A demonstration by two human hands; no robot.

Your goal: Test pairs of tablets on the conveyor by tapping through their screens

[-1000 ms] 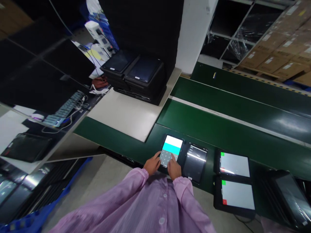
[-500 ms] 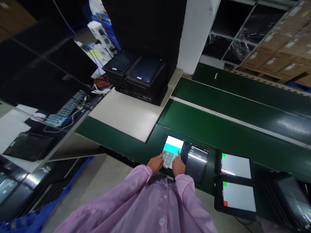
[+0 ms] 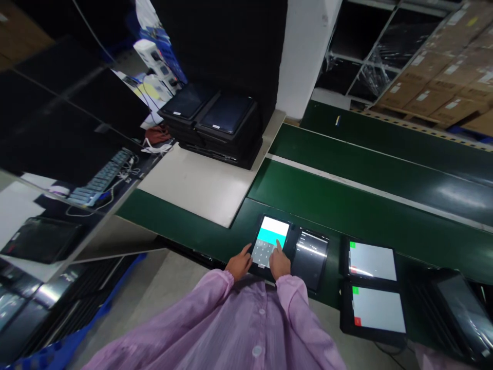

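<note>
A lit tablet [image 3: 265,235] lies on the green bench in front of me, its screen showing white and turquoise bands above a grey keypad. My right hand [image 3: 280,264] is over its lower right part, index finger stretched onto the screen near the turquoise band. Beside the tablet's lower left edge is my left hand [image 3: 239,264], fingers apart and holding nothing; whether it touches the edge I cannot tell. A second tablet [image 3: 310,259], with a dark screen and a few lines of text, lies just right of my right hand.
Two tablets with pale screens, an upper one [image 3: 373,261] and a lower one [image 3: 379,311], lie to the right. Beyond them lean more dark tablets [image 3: 460,303]. Stacked tablets [image 3: 227,115] stand on a pale board [image 3: 192,180] at the back left. A keyboard [image 3: 100,177] lies far left.
My left hand has drawn back from the keypad to the tablet's left edge. My right index finger has shifted slightly left on the screen. The view has turned a little.
</note>
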